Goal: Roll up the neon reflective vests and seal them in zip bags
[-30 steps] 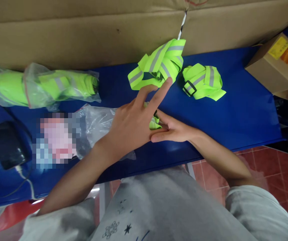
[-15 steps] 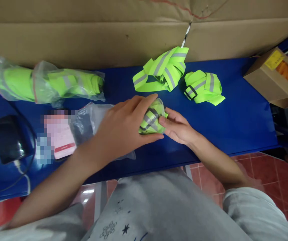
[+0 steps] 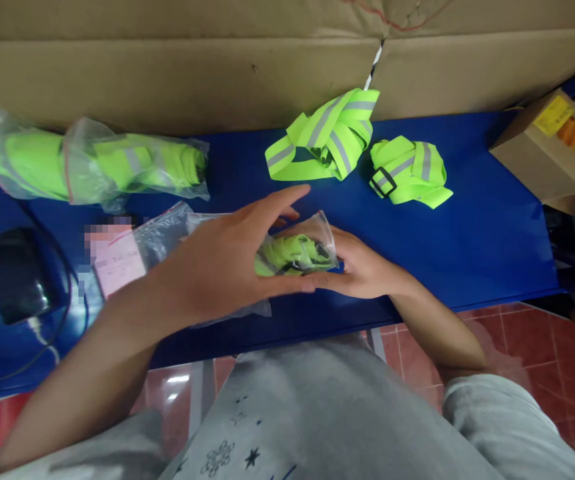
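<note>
Between my hands is a clear plastic bag [image 3: 325, 230] with a rolled neon yellow-green reflective strap [image 3: 295, 252] inside. My right hand [image 3: 360, 265] grips its right end, fingers behind and thumb along the near side. My left hand [image 3: 212, 263] cups the left side, thumb along the near edge and index finger raised away from the bag. Part of the roll is hidden by the left palm. Farther back on the blue table [image 3: 477, 247] lie a loosely bundled reflective strap [image 3: 325, 137] and a smaller strap bundle [image 3: 410, 172] with a black buckle.
Bagged reflective straps [image 3: 132, 163] lie at the back left. Flat clear bags [image 3: 165, 230] rest partly under my left arm, beside a pink-screened phone [image 3: 117, 260]. A black device [image 3: 15, 273] with cables is at far left; a cardboard box [image 3: 542, 157] stands at right.
The bagged strap has turned, so its rolled end now shows instead of the buckle side. My left fingers have spread wider, and my right hand has closed further around the bag.
</note>
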Action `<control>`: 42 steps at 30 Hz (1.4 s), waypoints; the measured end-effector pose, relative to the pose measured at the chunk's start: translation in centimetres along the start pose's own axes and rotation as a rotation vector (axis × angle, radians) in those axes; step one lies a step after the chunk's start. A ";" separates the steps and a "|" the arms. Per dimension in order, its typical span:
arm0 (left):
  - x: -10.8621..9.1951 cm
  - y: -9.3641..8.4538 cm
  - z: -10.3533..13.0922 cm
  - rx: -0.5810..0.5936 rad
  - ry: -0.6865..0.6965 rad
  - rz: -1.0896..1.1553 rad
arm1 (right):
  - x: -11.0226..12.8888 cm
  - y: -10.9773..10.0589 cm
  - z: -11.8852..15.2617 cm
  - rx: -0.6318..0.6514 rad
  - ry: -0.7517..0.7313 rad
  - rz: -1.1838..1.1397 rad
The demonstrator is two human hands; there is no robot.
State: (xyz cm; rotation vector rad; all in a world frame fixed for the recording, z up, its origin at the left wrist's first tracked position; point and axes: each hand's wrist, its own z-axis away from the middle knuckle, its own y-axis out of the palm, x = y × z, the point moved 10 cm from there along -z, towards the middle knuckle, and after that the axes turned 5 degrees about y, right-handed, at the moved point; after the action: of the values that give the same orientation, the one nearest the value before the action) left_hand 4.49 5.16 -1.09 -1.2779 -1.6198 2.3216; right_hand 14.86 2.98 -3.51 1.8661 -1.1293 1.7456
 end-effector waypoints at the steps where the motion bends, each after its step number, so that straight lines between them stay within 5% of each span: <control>1: 0.6 0.0 -0.1 0.056 -0.043 0.005 | 0.4 -0.4 0.0 -0.018 -0.002 -0.006; 4: 1.5 1.2 -0.6 0.212 -0.105 0.130 | 0.0 -1.5 0.2 -0.085 0.097 -0.079; 7: 2.2 1.8 -1.4 0.149 -0.148 0.282 | -1.1 -1.8 0.4 -0.075 0.172 -0.172; 10: 2.5 3.2 -2.0 0.153 -0.162 0.428 | -2.1 -1.3 0.5 0.011 0.212 -0.229; 14: 1.3 5.4 -2.9 0.309 -0.096 0.581 | -3.1 0.3 0.9 0.182 0.263 -0.447; 17: 0.6 5.2 -3.7 0.285 -0.033 0.629 | -4.1 0.8 1.3 0.200 0.331 -0.559; 21: 0.6 4.4 -3.8 0.183 -0.010 0.602 | -4.4 0.6 1.1 0.157 0.360 -0.466; 28: 1.6 4.0 -2.4 0.160 -0.138 0.453 | -0.7 -0.3 0.6 0.154 0.101 -0.021; 31: 1.7 3.7 -2.1 0.155 -0.159 0.403 | -0.2 -1.2 0.9 0.047 0.055 0.184; 37: 3.2 2.4 -1.5 -0.045 -0.244 0.614 | 0.3 -6.3 2.7 -0.527 0.063 0.221; 39: 3.1 1.7 -0.9 -0.151 -0.240 0.727 | 1.1 -6.7 2.6 -0.541 0.012 0.234; 42: 1.9 1.8 -0.2 -0.149 -0.183 0.822 | 1.6 -5.5 1.7 -0.355 -0.024 0.225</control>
State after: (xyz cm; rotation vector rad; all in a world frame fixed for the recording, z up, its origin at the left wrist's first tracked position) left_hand 4.06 5.42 -3.66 -2.1452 -1.5180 2.8446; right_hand 19.99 4.69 -0.87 1.5990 -1.5923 1.5091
